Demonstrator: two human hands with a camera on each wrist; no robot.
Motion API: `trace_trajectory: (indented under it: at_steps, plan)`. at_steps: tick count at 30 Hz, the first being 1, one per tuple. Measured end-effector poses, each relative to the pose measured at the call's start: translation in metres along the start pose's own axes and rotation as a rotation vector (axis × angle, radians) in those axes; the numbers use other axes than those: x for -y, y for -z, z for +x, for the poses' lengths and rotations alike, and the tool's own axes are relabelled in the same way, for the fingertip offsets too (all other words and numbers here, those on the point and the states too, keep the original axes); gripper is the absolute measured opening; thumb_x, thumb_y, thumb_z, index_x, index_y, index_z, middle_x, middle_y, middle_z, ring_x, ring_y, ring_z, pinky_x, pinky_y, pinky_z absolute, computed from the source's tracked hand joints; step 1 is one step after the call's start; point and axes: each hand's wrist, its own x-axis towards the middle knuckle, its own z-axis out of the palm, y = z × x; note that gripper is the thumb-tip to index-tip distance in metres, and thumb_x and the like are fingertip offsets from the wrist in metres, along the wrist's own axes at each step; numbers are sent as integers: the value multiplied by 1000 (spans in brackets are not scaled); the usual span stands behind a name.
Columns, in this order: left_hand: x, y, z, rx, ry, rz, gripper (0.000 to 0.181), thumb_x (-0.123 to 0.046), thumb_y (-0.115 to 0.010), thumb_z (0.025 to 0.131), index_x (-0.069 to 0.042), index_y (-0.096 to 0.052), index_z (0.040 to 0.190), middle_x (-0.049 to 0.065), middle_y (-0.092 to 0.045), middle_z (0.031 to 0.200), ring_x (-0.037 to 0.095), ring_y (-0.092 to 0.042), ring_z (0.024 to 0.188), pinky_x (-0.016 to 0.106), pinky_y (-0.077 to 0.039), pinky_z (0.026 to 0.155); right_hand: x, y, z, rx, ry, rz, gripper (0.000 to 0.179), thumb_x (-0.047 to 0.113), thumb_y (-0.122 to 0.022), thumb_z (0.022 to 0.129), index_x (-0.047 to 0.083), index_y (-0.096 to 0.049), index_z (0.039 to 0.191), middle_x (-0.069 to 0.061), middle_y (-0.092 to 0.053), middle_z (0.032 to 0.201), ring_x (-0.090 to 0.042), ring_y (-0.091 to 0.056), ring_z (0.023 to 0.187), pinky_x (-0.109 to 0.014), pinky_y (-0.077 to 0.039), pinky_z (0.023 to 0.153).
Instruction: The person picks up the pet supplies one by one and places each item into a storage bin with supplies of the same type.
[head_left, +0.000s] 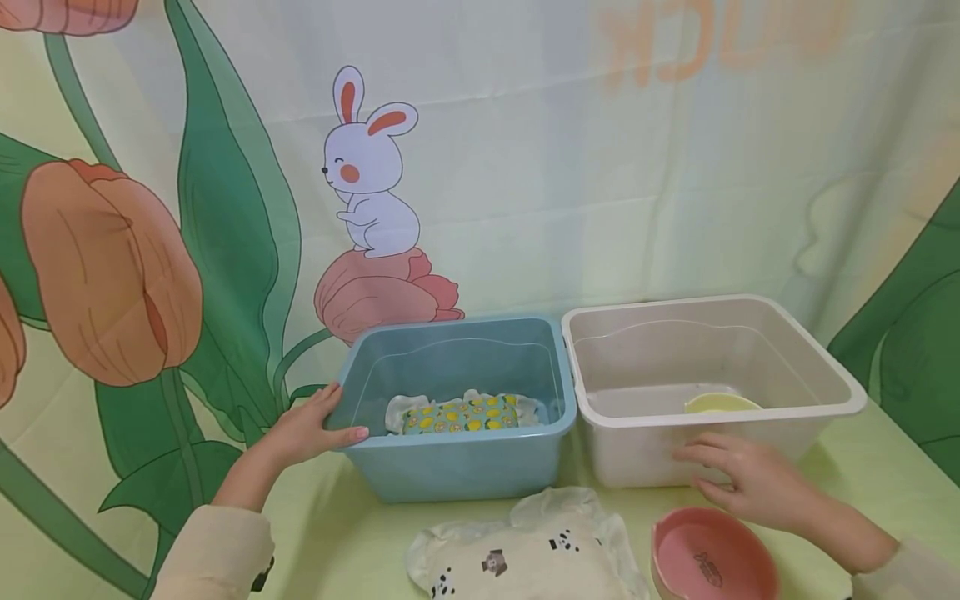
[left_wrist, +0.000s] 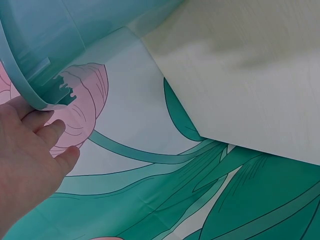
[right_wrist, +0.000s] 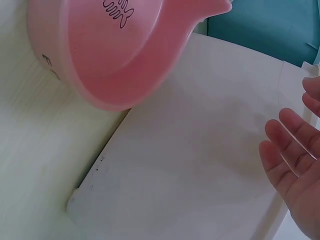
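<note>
My left hand (head_left: 303, 429) grips the left front corner of a blue plastic tub (head_left: 457, 471), thumb over the front rim. In the left wrist view its fingertips (left_wrist: 59, 127) curl in below the tub's rim. Inside lies a ruffled, lemon-print fabric piece (head_left: 461, 414). Beside the front wall of a white tub (head_left: 637, 454) my right hand (head_left: 750, 479) hovers with relaxed, slightly bent fingers and holds nothing. The right wrist view shows those fingers (right_wrist: 295, 145) spread over the white wall. A pale yellow rounded item (head_left: 720, 403), mostly hidden by the rim, is in the white tub.
Just below my right hand sits a pink bowl (head_left: 712, 554) with a fishbone print and a pointed ear. Left of it lies a cream ruffled cushion (head_left: 525, 554) with animal prints. The tubs stand side by side against a printed curtain (head_left: 510, 192) on a pale green table (head_left: 322, 533).
</note>
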Motion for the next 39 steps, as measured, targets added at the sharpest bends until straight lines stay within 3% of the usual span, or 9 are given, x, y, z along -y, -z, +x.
trace_trajectory:
  at_steps: [15,31,39]
  plan:
    - [-1,1,-1,2,1,-6,97,-58,-54,78,4,-13,140,27,-9,145,48,-12,130,64,-20,96,-4,-4,-10,198,-74,78,34,9,-73,63,12,-66,97,0,-62,93,-19,-58,83,-33,-49,66]
    - [-2,1,-2,6,2,-31,97,-57,-55,78,4,-12,140,27,-9,145,48,-14,128,62,-22,96,-12,-12,-22,267,-118,120,33,8,-71,66,12,-65,99,-2,-63,97,-23,-57,89,-36,-49,71]
    - [-2,1,-2,7,1,-35,97,-57,-54,78,4,-11,140,26,-8,145,48,-15,129,62,-22,96,-17,-18,-28,249,-87,121,32,6,-72,65,13,-68,96,1,-63,93,-21,-57,87,-37,-49,72]
